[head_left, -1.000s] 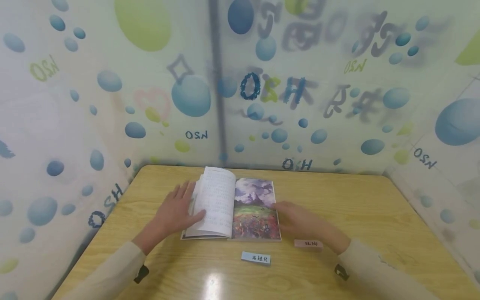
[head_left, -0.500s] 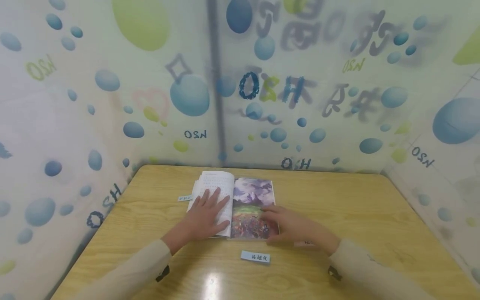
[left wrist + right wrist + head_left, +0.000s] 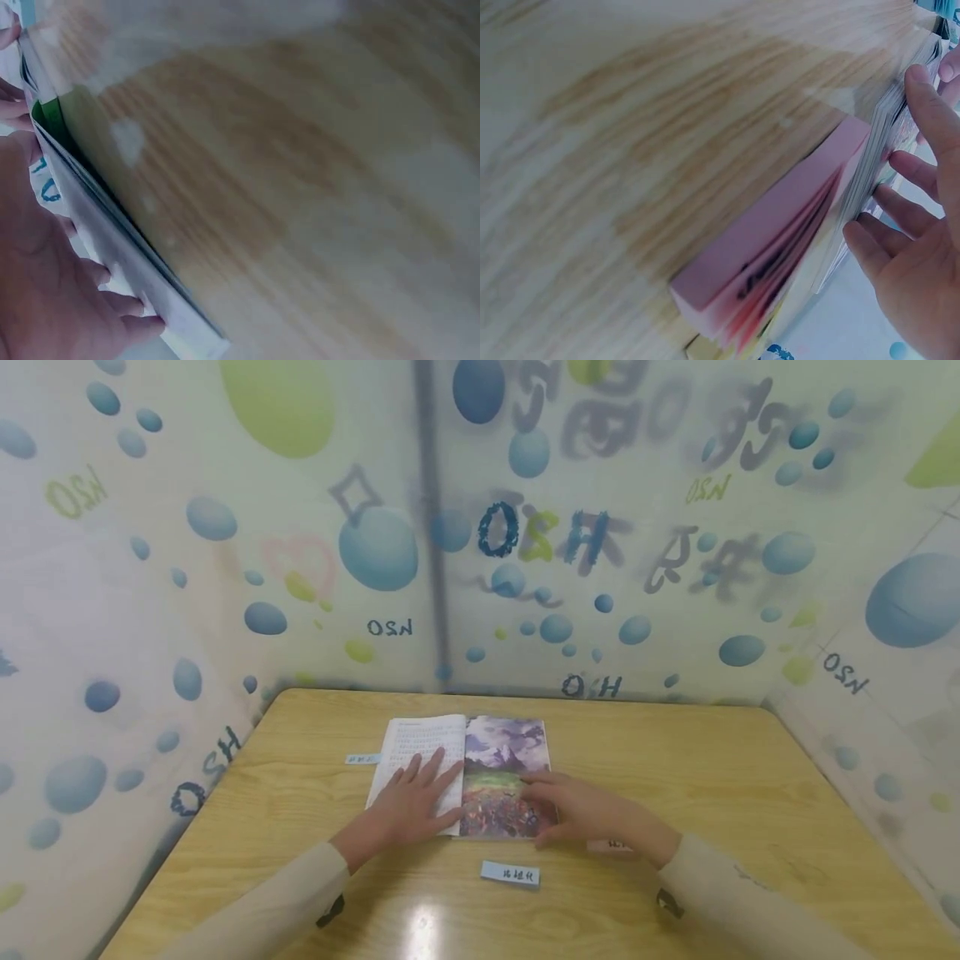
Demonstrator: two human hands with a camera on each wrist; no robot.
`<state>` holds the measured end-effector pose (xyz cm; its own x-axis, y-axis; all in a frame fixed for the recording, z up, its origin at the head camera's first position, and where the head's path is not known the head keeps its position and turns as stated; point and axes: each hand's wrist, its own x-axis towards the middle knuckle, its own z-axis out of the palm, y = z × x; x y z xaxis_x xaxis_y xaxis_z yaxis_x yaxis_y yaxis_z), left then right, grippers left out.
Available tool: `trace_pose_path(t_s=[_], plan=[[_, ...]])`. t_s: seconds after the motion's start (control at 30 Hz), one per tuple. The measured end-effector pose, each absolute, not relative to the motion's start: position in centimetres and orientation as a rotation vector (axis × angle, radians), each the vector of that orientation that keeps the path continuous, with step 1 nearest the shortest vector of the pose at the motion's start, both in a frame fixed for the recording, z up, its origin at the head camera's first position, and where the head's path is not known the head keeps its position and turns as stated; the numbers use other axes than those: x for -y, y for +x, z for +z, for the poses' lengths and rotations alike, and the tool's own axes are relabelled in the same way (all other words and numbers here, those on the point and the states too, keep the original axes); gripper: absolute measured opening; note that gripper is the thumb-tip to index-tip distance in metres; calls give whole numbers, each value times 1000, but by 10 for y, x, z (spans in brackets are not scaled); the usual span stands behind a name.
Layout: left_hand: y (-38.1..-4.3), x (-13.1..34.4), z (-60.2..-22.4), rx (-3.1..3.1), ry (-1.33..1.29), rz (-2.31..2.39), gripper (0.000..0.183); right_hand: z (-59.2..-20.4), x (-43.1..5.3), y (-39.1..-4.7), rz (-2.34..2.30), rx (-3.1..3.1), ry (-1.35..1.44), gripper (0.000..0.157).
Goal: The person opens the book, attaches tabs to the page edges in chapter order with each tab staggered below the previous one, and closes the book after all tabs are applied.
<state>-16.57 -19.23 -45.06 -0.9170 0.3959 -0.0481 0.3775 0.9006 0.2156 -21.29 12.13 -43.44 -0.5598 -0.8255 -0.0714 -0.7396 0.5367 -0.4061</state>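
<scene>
An open book (image 3: 498, 747) lies on the table, with a printed page (image 3: 431, 731) on the left and a colourful mountain-and-meadow picture on the right. My left hand (image 3: 411, 803) presses flat on the lower part of the printed page, fingers spread. Over the right edge of the picture page rests my right hand (image 3: 588, 810), its fingers relaxed and slightly bent. In the right wrist view that hand (image 3: 919, 217) is beside the page edges and grips nothing. The left wrist view shows the left hand (image 3: 60, 262) along the book's near edge (image 3: 135, 240).
A blue sticky-note pad (image 3: 510, 874) with handwriting lies in front of the book on the wooden table (image 3: 675, 760). A pink sticky-note pad (image 3: 769, 232) is near the right hand. A pale blue strip (image 3: 362, 759) sticks out at the book's left edge.
My left hand has moved right from the book's left side onto the printed page. The raised page now lies flatter, uncovering the pale blue strip. The right hand has shifted slightly left over the picture.
</scene>
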Motion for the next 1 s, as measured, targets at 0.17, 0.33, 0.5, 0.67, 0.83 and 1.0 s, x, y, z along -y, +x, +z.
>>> trace_pose_path(t_s=[0.17,0.33,0.5,0.67,0.83,1.0], plan=[[-166,199,-452,-2936,586,304,75,-434,-121,-213,-470,-2528,-1318,66],[-167,204,-451,-2918,565,310,74,-433,-121,-214,-473,-2522,-1315,63],[-166,209,-447,-2900,548,310,74,-432,-121,-216,-494,-2501,-1341,62],[-167,210,-446,-2884,538,304,74,-436,-125,-219,-504,-2491,-1351,59],[-168,209,-441,-2889,603,385,74,-438,-126,-220,-489,-2500,-1380,52],[-171,201,-438,-2907,728,405,67,-437,-125,-219,-481,-2500,-1427,47]])
